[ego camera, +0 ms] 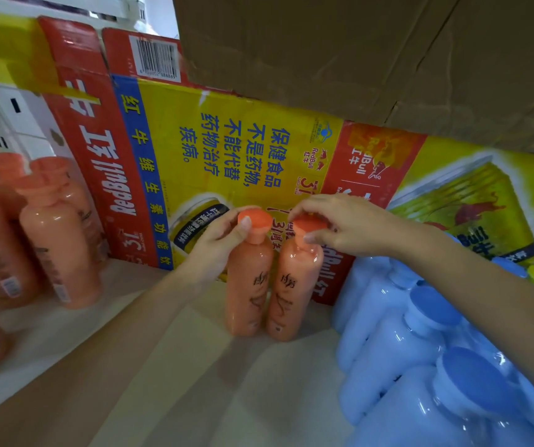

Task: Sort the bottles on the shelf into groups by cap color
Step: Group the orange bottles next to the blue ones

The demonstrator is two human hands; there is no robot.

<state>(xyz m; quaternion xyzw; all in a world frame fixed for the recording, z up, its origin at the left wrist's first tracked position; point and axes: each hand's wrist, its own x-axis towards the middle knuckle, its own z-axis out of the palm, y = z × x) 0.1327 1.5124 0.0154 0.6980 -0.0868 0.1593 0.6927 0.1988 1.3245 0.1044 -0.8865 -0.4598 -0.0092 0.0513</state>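
Two orange bottles with orange caps stand side by side on the shelf in the middle. My left hand [223,235] grips the cap of the left orange bottle [249,285]. My right hand [336,225] grips the cap of the right orange bottle [293,291]. A group of several orange-capped bottles [56,240] stands at the left. Several blue bottles with blue caps [420,337] are packed together at the right, just beside the right orange bottle and under my right forearm.
A flattened red and yellow drink carton [227,150] lines the back of the shelf. A brown cardboard box [372,53] hangs over the top right. The pale shelf board [178,366] runs from the orange group to the blue group.
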